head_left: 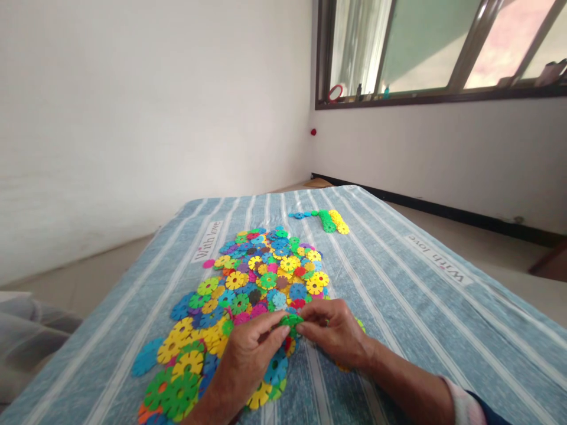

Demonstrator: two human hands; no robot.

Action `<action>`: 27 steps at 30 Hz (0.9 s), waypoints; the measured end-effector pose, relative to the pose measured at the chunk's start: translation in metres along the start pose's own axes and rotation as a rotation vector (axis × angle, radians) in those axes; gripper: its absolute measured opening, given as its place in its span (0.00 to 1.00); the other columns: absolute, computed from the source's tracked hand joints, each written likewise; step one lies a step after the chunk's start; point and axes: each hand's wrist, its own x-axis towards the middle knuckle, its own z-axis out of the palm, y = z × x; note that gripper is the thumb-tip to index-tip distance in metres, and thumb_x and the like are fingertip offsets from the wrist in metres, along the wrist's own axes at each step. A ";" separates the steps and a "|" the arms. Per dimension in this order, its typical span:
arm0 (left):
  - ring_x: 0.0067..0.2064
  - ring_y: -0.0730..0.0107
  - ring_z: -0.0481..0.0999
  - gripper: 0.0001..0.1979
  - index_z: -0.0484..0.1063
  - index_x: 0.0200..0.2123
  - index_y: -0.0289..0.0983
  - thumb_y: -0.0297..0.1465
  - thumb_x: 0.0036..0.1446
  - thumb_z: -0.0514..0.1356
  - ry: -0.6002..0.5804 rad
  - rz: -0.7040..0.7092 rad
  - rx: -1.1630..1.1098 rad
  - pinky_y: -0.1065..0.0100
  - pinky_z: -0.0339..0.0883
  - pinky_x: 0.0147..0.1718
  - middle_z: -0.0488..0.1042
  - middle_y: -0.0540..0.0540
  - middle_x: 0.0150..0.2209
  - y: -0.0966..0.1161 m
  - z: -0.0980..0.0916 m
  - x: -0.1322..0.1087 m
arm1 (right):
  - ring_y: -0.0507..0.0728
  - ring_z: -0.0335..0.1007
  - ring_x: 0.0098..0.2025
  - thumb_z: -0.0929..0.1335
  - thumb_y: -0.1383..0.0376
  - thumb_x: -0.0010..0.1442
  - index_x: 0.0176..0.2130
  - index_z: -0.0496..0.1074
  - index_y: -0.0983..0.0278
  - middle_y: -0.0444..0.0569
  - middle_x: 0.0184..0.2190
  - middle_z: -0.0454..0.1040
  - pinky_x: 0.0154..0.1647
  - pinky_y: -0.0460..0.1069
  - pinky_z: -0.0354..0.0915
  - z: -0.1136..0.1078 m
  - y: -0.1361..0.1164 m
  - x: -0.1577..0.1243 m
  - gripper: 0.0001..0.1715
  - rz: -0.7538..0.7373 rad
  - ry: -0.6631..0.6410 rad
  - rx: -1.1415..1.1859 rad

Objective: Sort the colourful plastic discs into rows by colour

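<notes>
Between my two hands, over the near right side of the pile, is a green notched plastic disc (291,320), perhaps more than one. My left hand (248,348) pinches its left edge between thumb and fingers. From the right, my right hand (339,330) pinches the opposite edge. Beneath and beyond the hands spreads a pile of flower-shaped interlocking discs (237,280) in yellow, green, blue, red, pink and other colours. My hands hide some of the nearer discs.
A joined piece of green and yellow discs (333,221), with a blue strip (299,215) at its left, lies near the far end of the striped tablecloth (376,283). A wall stands at the left. A window (425,47) is at the upper right.
</notes>
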 end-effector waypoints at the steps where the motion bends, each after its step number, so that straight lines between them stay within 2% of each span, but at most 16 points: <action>1: 0.32 0.69 0.81 0.11 0.80 0.39 0.45 0.30 0.53 0.61 -0.016 -0.038 -0.032 0.75 0.74 0.31 0.83 0.53 0.32 0.000 -0.001 0.000 | 0.48 0.59 0.22 0.70 0.63 0.53 0.29 0.76 0.65 0.42 0.21 0.70 0.23 0.43 0.55 0.000 0.000 0.000 0.07 0.001 -0.004 0.011; 5: 0.30 0.69 0.81 0.11 0.81 0.38 0.45 0.32 0.52 0.61 -0.062 -0.134 -0.137 0.76 0.73 0.29 0.82 0.55 0.29 0.002 -0.004 0.002 | 0.48 0.59 0.23 0.71 0.59 0.53 0.28 0.75 0.66 0.42 0.21 0.70 0.24 0.44 0.57 0.000 -0.003 -0.001 0.11 0.048 -0.046 0.110; 9: 0.33 0.69 0.80 0.11 0.81 0.38 0.44 0.33 0.53 0.60 -0.111 -0.187 -0.211 0.76 0.72 0.32 0.82 0.54 0.31 0.004 -0.005 0.002 | 0.49 0.61 0.25 0.71 0.60 0.52 0.31 0.75 0.66 0.43 0.24 0.71 0.26 0.44 0.58 0.002 -0.005 -0.003 0.10 0.062 -0.108 0.174; 15: 0.34 0.67 0.80 0.12 0.80 0.39 0.42 0.36 0.52 0.61 -0.112 -0.289 -0.200 0.75 0.72 0.34 0.82 0.52 0.31 0.000 0.000 -0.002 | 0.47 0.57 0.22 0.68 0.65 0.55 0.25 0.72 0.67 0.41 0.19 0.66 0.23 0.43 0.54 0.005 -0.006 -0.004 0.09 -0.021 -0.018 -0.127; 17: 0.35 0.66 0.80 0.14 0.80 0.39 0.40 0.37 0.50 0.61 -0.067 -0.326 -0.171 0.73 0.72 0.34 0.82 0.51 0.32 -0.001 0.001 -0.003 | 0.47 0.57 0.21 0.66 0.67 0.56 0.25 0.72 0.66 0.41 0.18 0.66 0.23 0.43 0.53 0.005 -0.007 -0.003 0.09 -0.116 0.011 -0.279; 21: 0.33 0.64 0.79 0.18 0.78 0.39 0.37 0.41 0.47 0.63 0.042 -0.446 -0.136 0.70 0.70 0.33 0.82 0.48 0.31 0.002 0.001 -0.003 | 0.50 0.60 0.23 0.62 0.71 0.58 0.27 0.69 0.65 0.44 0.21 0.69 0.26 0.46 0.52 0.002 -0.008 -0.002 0.10 -0.467 0.078 -0.646; 24: 0.28 0.67 0.76 0.21 0.76 0.40 0.36 0.43 0.46 0.63 -0.019 -0.511 -0.261 0.71 0.67 0.28 0.79 0.50 0.26 0.010 0.001 -0.002 | 0.52 0.58 0.24 0.60 0.72 0.60 0.25 0.65 0.64 0.45 0.20 0.66 0.26 0.49 0.50 0.001 -0.010 -0.003 0.13 -0.682 0.126 -0.891; 27: 0.22 0.73 0.68 0.22 0.75 0.40 0.36 0.44 0.46 0.63 -0.052 -0.567 -0.388 0.73 0.60 0.22 0.73 0.54 0.20 0.018 0.000 -0.002 | 0.53 0.55 0.24 0.60 0.72 0.62 0.24 0.62 0.63 0.45 0.20 0.64 0.26 0.51 0.46 0.004 -0.013 -0.006 0.15 -0.795 0.109 -1.050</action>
